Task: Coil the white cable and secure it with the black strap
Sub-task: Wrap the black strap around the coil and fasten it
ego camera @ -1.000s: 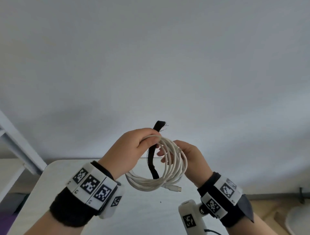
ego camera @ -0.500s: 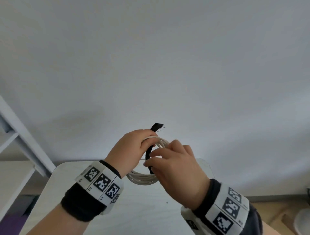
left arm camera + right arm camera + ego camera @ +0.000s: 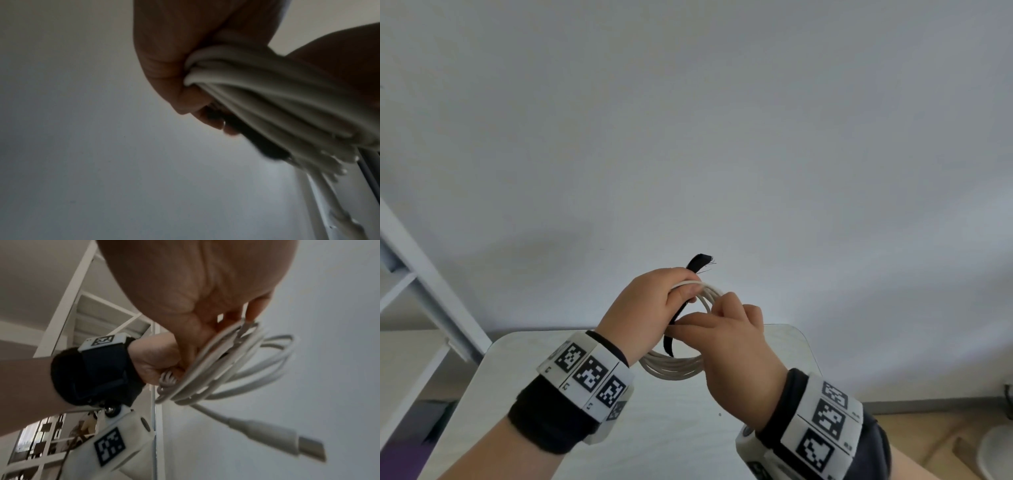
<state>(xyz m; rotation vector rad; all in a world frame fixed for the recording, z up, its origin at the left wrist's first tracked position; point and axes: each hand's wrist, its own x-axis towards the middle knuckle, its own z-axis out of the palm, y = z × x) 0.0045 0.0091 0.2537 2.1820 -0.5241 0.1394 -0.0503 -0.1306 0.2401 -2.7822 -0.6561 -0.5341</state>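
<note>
Plain grey wall, white desk (image 3: 524, 428) below. Coiled white cable (image 3: 671, 368) is gripped at 12 o'clock by left hand (image 3: 650, 308); black strap (image 3: 698, 262) is pinched by right hand (image 3: 736, 342). Risk judged: loops spring loose if the strap slips.

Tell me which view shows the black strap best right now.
The head view: the black strap runs from a frayed tip above the left hand down across the coiled white cable. The left wrist view shows only a dark, blurred bit under the loops. In the right wrist view, it is barely visible.
</note>
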